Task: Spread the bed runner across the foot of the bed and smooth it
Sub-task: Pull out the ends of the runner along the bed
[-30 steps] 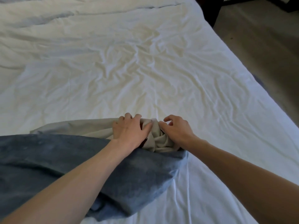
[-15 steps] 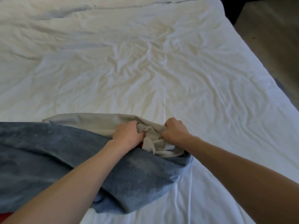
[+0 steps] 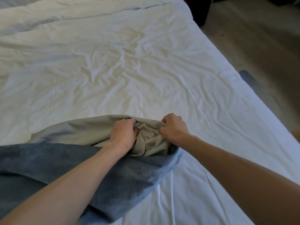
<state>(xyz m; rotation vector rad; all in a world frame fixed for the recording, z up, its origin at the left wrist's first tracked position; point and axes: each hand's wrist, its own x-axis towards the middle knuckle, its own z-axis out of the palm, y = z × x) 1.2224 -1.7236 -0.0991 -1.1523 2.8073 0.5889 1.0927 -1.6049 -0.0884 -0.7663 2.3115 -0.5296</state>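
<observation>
Head view looks down onto the bed, whose white cover is creased all across its middle. The bed runner lies bunched at the near side of the bed, toward the left of the picture. Its blue-grey face is rolled over in a thick fold that runs from the left edge, under my left forearm, to a rounded end just below my hands. Its beige underside shows above that fold, lying fairly flat on the white cover further left and gathered into tight wrinkles between my hands.

My left hand is knuckles-up with the fingers curled down into the beige cloth, gripping a bundle of it. My right hand is closed like a fist just beside it, with a pleat of the same beige cloth pinched under the fingers. The two hands are near each other but not touching; the gathered cloth fills the gap between them.

The runner reaches only about as far as the middle of the bed's near side. Beyond the bed's right edge is the floor, brownish, with a small blue-grey patch close to the bed that I cannot make out, and a dark piece of furniture at the far corner.
</observation>
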